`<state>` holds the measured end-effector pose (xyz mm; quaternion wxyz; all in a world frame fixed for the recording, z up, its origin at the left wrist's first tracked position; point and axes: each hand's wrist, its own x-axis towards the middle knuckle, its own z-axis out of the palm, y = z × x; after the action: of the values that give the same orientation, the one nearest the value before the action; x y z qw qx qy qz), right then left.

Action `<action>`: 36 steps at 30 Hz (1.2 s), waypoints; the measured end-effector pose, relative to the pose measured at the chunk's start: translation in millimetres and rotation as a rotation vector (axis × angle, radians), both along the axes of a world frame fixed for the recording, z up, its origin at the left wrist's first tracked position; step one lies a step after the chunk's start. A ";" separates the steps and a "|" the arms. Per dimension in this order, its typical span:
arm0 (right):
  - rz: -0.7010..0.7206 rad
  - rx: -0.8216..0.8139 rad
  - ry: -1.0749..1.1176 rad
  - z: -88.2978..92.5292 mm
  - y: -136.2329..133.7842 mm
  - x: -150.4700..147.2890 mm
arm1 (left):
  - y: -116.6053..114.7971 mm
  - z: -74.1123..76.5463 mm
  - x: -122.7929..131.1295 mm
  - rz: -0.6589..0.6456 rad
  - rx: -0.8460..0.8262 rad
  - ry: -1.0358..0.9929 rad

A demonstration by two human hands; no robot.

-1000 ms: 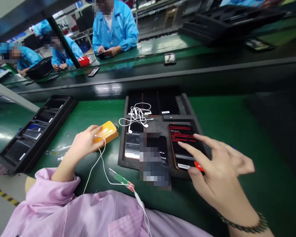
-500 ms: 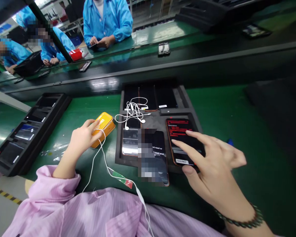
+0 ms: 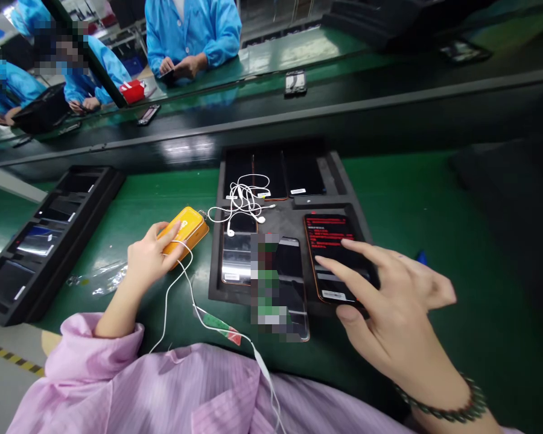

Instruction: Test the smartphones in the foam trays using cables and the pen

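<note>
My left hand (image 3: 148,258) rests on a yellow-orange case (image 3: 182,228) on the green belt, fingers curled over its near end, a white cable (image 3: 181,283) running from under it. My right hand (image 3: 389,307) hovers with fingers spread over a phone with red text on its dark screen (image 3: 329,241), index and middle fingers touching or just above the screen. That phone lies in a black foam tray (image 3: 339,175) with other phones. Another phone (image 3: 292,271) sits in the tray's near middle, partly blurred.
White earphones (image 3: 244,202) lie tangled on the tray. A second black tray (image 3: 40,241) of phones stands at the left. A dark conveyor rail crosses behind. People in blue coats work at the far bench, beside a red box (image 3: 132,91) and loose phones.
The view has shifted slightly down and left. Both hands stay about where they were; the middle phone's screen, which showed text, now looks different under the blur.
</note>
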<state>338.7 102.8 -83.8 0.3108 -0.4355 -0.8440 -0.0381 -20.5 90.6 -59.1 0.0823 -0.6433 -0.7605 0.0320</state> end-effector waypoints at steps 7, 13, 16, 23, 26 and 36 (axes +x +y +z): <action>0.009 -0.004 0.009 -0.9 -2.1 -4.3 | 5.8 2.5 -0.2 -0.018 -0.111 -0.007; -0.002 -0.026 -0.047 -4.3 -4.8 -16.4 | 7.7 11.2 -3.9 -0.049 -0.156 0.003; -0.051 -0.086 -0.139 -6.3 -3.5 -23.2 | 9.7 12.2 -6.4 -0.087 -0.147 -0.018; -0.099 -0.137 -0.234 -11.7 2.7 -27.6 | 18.5 -2.6 -7.8 -0.181 0.031 -0.171; -0.094 -0.121 -0.226 -11.7 2.3 -25.6 | 21.8 -6.8 -10.8 -0.167 0.063 -0.279; -0.062 -0.050 -0.070 -11.4 6.0 -20.6 | 28.1 -9.1 -19.5 -0.110 0.044 -0.423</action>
<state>318.1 108.9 -95.2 0.2688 -0.4675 -0.8411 -0.0420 -40.0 118.7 -68.2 -0.0634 -0.6742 -0.7251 -0.1247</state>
